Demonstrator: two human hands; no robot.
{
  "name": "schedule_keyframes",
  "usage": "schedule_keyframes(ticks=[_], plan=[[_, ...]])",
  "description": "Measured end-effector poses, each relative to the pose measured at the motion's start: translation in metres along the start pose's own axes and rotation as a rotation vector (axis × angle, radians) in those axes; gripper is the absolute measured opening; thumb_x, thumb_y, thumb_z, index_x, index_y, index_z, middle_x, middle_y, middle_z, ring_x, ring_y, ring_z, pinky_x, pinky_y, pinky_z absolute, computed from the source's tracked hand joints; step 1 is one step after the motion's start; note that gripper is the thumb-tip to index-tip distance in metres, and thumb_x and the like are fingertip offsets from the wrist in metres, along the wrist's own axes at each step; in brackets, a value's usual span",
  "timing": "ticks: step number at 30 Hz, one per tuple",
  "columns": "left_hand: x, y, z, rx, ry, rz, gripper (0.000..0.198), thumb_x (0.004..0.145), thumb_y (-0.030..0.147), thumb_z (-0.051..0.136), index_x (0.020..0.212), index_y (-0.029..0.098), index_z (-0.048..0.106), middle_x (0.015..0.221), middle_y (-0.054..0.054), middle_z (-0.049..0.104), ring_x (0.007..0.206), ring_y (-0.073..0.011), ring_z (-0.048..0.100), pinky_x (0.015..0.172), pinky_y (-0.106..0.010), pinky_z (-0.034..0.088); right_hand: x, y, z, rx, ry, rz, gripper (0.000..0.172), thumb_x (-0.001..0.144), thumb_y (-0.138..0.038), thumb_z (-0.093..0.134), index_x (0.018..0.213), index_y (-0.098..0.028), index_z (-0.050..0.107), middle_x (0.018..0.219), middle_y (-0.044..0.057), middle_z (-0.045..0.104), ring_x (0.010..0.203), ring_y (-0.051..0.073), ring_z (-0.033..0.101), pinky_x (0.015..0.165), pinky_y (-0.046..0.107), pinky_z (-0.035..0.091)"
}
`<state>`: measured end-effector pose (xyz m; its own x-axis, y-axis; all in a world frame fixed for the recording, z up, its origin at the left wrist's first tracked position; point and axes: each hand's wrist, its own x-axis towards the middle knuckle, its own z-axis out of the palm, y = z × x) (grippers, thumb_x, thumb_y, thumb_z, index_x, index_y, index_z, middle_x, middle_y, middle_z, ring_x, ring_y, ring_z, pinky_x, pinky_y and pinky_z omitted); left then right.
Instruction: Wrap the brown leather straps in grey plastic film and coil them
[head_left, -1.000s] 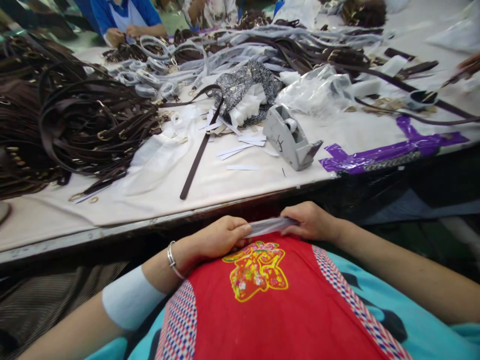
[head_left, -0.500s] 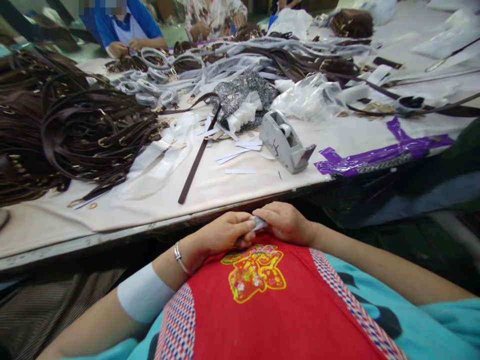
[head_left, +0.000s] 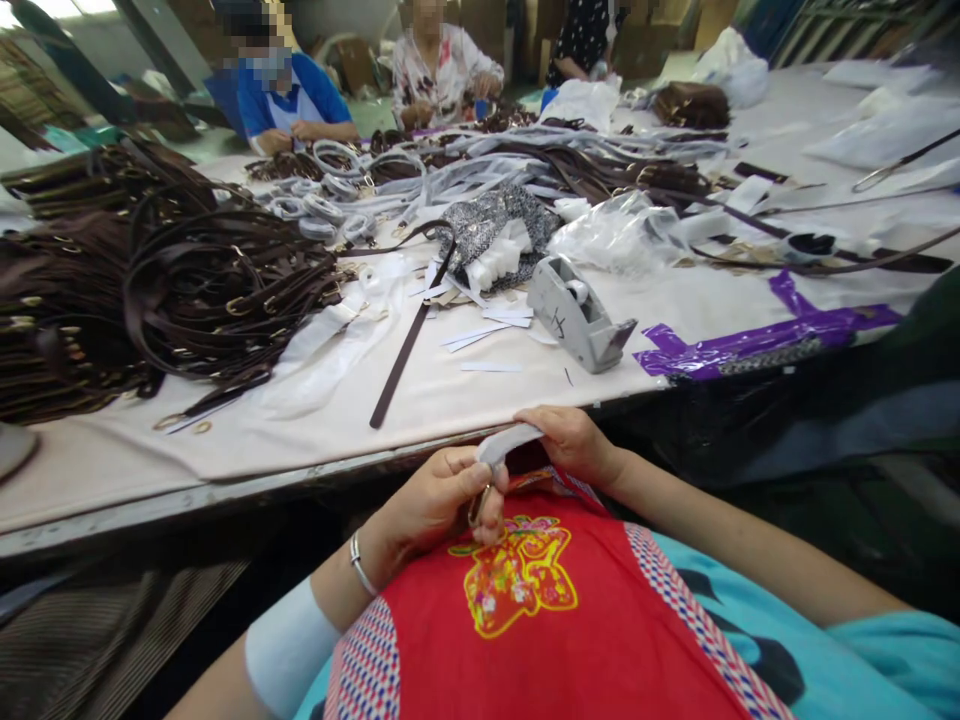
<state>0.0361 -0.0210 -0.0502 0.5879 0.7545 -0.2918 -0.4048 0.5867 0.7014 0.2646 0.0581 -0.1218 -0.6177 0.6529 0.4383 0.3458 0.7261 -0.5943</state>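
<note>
Pinched in L hand [head_left: 442,490], btwn thumb + fingers: one end of pale grey strip [head_left: 510,441], w/ metal clasp [head_left: 480,505] at fingertips. Gripped at other visible end by R hand [head_left: 574,440]. Bent in shallow curve btwn both hands, above red apron [head_left: 487,620], nr edge of table [head_left: 322,440]. Seen beyond L hand: loose dark strap [head_left: 409,365], flat; farther L, big heap of brown straps [head_left: 225,270] w/ metal buckles. Beyond R hand: grey tape dispenser [head_left: 577,318], standing; to R of it, purple tape [head_left: 727,350] along edge. Well past both hands: co-worker in blue sleeves [head_left: 322,95].
</note>
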Motion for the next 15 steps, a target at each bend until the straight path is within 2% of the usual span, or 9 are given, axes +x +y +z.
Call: schedule_keyframes(ticks=[2,4,8,10,12,13,15], plan=[[0.007,0.013,0.004,-0.076,0.095,0.216,0.029,0.082,0.040,0.074,0.088,0.014,0.063,0.058,0.000,0.065,0.048,-0.0122,0.062,0.047,-0.020,0.048,0.000,-0.006,0.007,0.149,-0.024,0.143,0.026,0.099,-0.027,0.042,0.094,-0.020,0.066,0.081,0.005,0.069,0.074,0.018,0.064,0.073,0.031,0.053],[0.018,0.030,0.006,-0.127,0.249,0.428,0.027,0.080,0.036,0.077,0.090,0.015,0.064,0.067,-0.002,0.071,0.062,-0.0154,0.070,0.056,-0.022,0.054,-0.002,-0.018,0.012,0.353,-0.100,0.277,0.032,0.100,-0.037,0.043,0.083,-0.020,0.063,0.069,0.002,0.063,0.061,0.014,0.059,0.063,0.027,0.051],[0.046,0.050,-0.005,-0.061,0.537,0.756,0.026,0.080,0.036,0.076,0.093,0.015,0.065,0.083,-0.006,0.077,0.095,-0.0229,0.073,0.083,-0.036,0.059,-0.006,-0.043,0.015,0.798,-0.276,0.473,0.036,0.096,-0.052,0.049,0.088,-0.019,0.061,0.060,-0.002,0.059,0.047,0.011,0.052,0.046,0.022,0.043],[0.057,0.048,-0.017,0.163,0.659,0.886,0.025,0.087,0.037,0.069,0.098,0.015,0.066,0.091,-0.009,0.077,0.098,-0.0239,0.073,0.089,-0.041,0.058,-0.005,-0.050,0.011,0.965,-0.310,0.554,0.038,0.093,-0.054,0.053,0.088,-0.018,0.060,0.056,-0.003,0.058,0.042,0.009,0.048,0.042,0.019,0.038],[0.062,0.039,-0.031,0.567,0.751,0.996,0.024,0.093,0.033,0.060,0.106,0.014,0.068,0.103,-0.012,0.076,0.100,-0.0237,0.072,0.092,-0.042,0.057,-0.003,-0.055,0.004,1.082,-0.294,0.602,0.040,0.091,-0.055,0.056,0.088,-0.016,0.060,0.052,-0.003,0.057,0.038,0.007,0.045,0.039,0.017,0.034],[0.062,0.032,-0.038,0.806,0.751,1.034,0.023,0.094,0.029,0.057,0.109,0.014,0.068,0.109,-0.014,0.075,0.103,-0.0237,0.071,0.094,-0.042,0.056,-0.002,-0.057,0.000,1.124,-0.272,0.616,0.041,0.090,-0.056,0.058,0.087,-0.015,0.060,0.051,-0.003,0.057,0.037,0.007,0.044,0.038,0.017,0.033],[0.059,0.016,-0.049,1.230,0.642,1.077,0.024,0.094,0.021,0.053,0.112,0.015,0.069,0.118,-0.015,0.071,0.107,-0.0242,0.069,0.095,-0.043,0.056,0.001,-0.061,-0.008,1.191,-0.206,0.641,0.044,0.087,-0.057,0.062,0.086,-0.013,0.060,0.048,-0.003,0.057,0.033,0.006,0.041,0.035,0.016,0.030]])
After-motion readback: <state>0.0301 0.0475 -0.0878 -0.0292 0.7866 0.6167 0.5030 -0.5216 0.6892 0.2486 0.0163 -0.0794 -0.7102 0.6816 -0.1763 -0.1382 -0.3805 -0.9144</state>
